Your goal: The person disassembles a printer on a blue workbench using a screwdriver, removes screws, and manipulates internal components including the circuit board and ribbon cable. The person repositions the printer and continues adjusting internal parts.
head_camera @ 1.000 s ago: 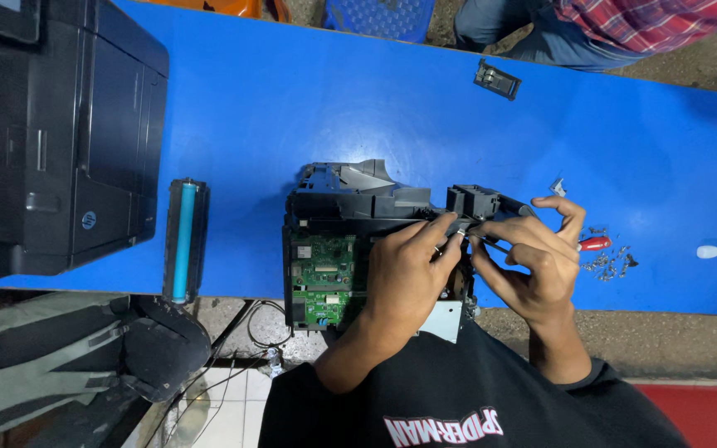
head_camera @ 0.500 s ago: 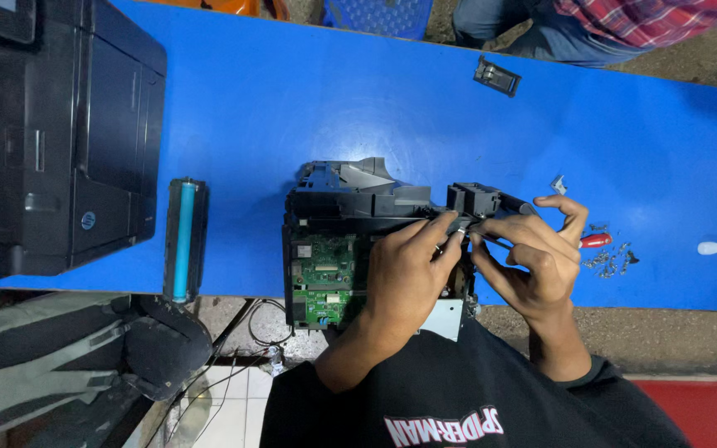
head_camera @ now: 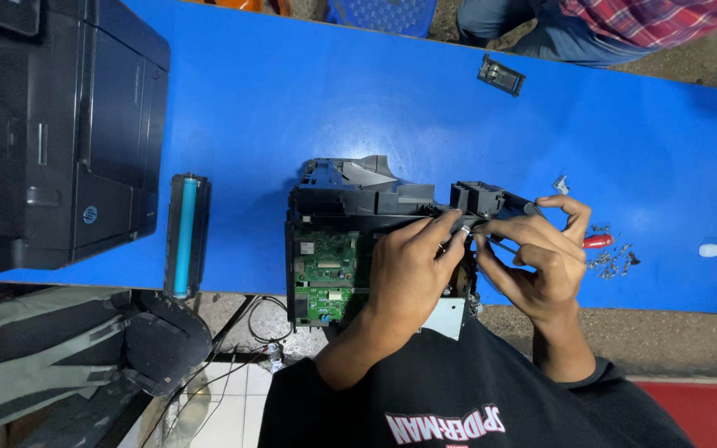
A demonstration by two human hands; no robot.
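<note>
**Both hands meet at the top edge of an opened printer chassis**

Nearest the camera is the person's black shirt, and just beyond it the stripped printer chassis (head_camera: 358, 241) stands at the near edge of the blue table (head_camera: 309, 108), partly overhanging it. Its green circuit board (head_camera: 325, 278) faces up on the chassis's left side.

The left hand (head_camera: 408, 278) lies over the right half of the chassis, palm down, fingers (head_camera: 437, 232) stretched forward and drawn together so their tips pinch at the grey top rail. What sits between those tips is too small to make out. The right hand (head_camera: 541, 261) is just to the right of the chassis, loosely curled, thumb and forefinger closed on a thin metal rod or tool shaft (head_camera: 504, 245) that points toward the left fingertips. The two hands nearly touch at the rail, close to a black boxy block (head_camera: 476, 197) on the chassis's far right corner.

Right of the chassis, past the right hand, a red-handled tool (head_camera: 597, 241) lies beside a scatter of small screws (head_camera: 612, 259), with a small white piece (head_camera: 712, 250) farther right. Left of the chassis a toner cartridge (head_camera: 186, 236) with a cyan roller lies lengthwise, and beyond that a black printer (head_camera: 68, 133) fills the table's left end.

Far beyond the chassis a small black part (head_camera: 501, 75) rests near the table's far edge, where another person in a plaid shirt (head_camera: 649, 18) sits.
</note>
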